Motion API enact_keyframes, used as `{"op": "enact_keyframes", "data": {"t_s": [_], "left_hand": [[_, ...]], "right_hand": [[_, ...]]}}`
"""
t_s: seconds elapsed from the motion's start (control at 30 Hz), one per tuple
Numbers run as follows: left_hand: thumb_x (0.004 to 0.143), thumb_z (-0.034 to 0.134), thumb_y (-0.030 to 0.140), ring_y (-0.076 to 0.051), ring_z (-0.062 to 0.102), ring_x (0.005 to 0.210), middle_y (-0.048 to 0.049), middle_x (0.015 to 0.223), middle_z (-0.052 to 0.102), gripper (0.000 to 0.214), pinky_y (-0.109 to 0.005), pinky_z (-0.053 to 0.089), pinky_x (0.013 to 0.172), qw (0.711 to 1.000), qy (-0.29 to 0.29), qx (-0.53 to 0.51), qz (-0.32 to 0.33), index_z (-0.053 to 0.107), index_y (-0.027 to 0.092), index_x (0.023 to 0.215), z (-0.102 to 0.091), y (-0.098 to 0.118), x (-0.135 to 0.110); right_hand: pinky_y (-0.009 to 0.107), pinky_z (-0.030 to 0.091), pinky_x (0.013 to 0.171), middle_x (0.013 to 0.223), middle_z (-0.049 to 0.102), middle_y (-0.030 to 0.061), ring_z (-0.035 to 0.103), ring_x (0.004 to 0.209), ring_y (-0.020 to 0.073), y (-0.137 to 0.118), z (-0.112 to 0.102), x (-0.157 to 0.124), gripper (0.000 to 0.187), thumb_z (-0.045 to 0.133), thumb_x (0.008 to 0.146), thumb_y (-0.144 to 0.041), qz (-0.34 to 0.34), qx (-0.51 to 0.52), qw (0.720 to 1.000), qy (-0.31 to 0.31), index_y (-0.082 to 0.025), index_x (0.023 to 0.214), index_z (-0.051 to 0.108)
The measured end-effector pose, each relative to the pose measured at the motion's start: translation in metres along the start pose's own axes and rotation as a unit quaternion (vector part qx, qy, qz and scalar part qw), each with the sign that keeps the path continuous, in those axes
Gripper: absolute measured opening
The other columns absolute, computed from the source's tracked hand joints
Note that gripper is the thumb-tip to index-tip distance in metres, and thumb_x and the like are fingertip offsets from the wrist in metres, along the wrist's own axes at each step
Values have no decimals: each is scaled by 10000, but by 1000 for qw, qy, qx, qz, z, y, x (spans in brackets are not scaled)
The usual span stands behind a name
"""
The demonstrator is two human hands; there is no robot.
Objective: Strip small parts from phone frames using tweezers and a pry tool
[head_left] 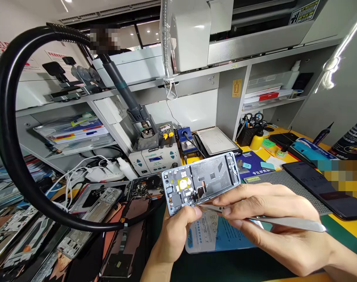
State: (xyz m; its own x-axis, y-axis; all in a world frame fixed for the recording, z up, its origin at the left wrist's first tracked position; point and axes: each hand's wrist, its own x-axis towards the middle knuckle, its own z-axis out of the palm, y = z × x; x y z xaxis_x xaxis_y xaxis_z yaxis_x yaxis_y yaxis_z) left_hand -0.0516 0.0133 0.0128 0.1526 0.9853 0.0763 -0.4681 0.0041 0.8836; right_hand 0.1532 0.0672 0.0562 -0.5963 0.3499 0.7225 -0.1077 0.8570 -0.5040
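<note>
An opened phone frame (209, 176), its inner side facing me, is held up and tilted in the middle of the view. My left hand (177, 231) grips its lower left corner, thumb on the near edge. In my right hand (272, 223) is a pair of metal tweezers (284, 222), closed between thumb and fingers. The tips reach the near edge of the frame beside my left thumb; whether they pinch anything is too small to tell. Below the frame a blue and white packet (219, 239) lies on the green mat (208, 266).
Several phone frames and screens (90, 219) crowd the left. A thick black hose (8, 156) loops there. Behind stand a hot-air station (156, 158) and a blue soldering unit (186, 140). A dark phone (322, 188) rests on a perforated pad (272, 184) at right.
</note>
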Motion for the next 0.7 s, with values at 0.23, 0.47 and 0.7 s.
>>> {"op": "enact_keyframes", "data": {"t_s": [0.23,0.47,0.7], "left_hand": [[839,568,201,-346,571,1304,-92,1122,784,367,-480,439,1095,1000,3,5,25,764,143,1144,-3,-5,2],[835,524,185,-344,629,1228,-103,1100,787,352,-478,441,1101,999,-28,-38,26,804,129,1042,1,-5,7],[875,477,159,-296,675,1165,-78,1153,787,406,-447,472,1087,998,-48,-22,38,792,155,1132,1,-3,7]], "right_hand": [[206,633,838,975,824,78,785,941,160,1,6,-2,269,659,832,26,14,2,999,36,-149,1020,741],[210,617,772,978,823,-2,772,854,136,2,8,-4,264,696,900,-82,120,15,992,19,-241,1106,742],[214,658,653,857,812,-28,779,717,142,1,6,-7,290,691,898,-74,159,113,976,101,-286,1088,747]]}}
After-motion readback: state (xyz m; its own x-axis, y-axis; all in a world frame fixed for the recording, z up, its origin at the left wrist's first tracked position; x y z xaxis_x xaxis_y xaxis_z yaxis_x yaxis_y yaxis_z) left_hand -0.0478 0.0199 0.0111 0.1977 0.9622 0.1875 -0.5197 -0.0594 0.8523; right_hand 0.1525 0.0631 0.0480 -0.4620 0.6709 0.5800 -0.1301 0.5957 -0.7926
